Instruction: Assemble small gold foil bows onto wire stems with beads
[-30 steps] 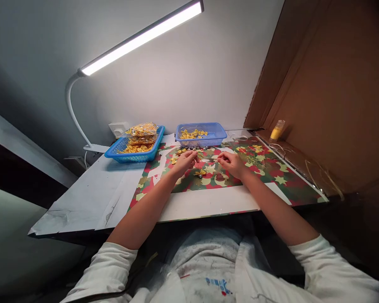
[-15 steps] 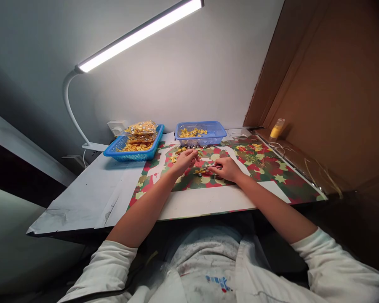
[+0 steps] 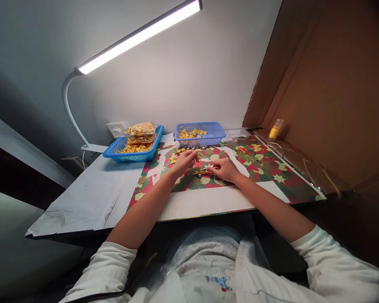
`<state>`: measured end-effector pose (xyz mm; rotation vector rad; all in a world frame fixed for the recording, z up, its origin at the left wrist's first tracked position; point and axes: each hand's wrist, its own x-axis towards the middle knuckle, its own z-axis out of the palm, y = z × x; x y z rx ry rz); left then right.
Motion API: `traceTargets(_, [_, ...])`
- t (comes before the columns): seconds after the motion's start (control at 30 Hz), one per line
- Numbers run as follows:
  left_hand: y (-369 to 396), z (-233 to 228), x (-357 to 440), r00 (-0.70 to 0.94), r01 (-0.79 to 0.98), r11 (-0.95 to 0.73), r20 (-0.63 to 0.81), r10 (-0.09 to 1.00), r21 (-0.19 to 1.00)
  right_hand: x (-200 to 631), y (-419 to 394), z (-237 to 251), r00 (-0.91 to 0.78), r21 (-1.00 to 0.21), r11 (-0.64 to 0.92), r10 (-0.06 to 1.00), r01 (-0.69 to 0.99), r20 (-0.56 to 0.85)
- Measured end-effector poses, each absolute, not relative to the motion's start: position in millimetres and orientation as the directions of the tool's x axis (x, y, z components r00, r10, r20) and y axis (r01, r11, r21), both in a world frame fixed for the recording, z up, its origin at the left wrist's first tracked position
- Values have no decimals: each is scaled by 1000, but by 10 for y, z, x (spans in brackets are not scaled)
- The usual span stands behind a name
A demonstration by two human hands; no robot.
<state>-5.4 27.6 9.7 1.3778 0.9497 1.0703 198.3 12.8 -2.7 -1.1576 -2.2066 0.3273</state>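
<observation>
On the patterned tabletop, the right hand rests with fingers curled beside a small gold bow; whether they pinch it is too small to tell. Just beyond, the left hand is loosely clenched, its contents hidden. Farther off stand two blue baskets.

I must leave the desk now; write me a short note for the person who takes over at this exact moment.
Left hand: fingers pinched over the patterned mat, near loose gold bows; what it holds is too small to tell.
Right hand: resting on the mat, fingertips at a gold bow; grip unclear.
Supplies: the left blue basket holds bagged gold bows, the right blue basket loose ones.
Done: the pictures show no clear finished pile.
Left: many bows are in both baskets.
</observation>
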Motion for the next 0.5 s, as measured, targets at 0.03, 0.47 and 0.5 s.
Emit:
traceTargets(0.03, [275, 99, -49, 269, -27, -81, 85, 959, 996, 1981, 125, -24, -423, -475, 579, 813, 662, 401])
traceTargets(0.47, [330, 165, -305, 44, 913, -214, 439, 897, 348, 2180, 392, -160, -102, -398, 270, 913, 877, 394])
traceTargets(0.5, [323, 153, -316, 58, 939, -199, 440, 896, 281, 2160, 388, -171, -129, -376, 322, 881, 869, 456])
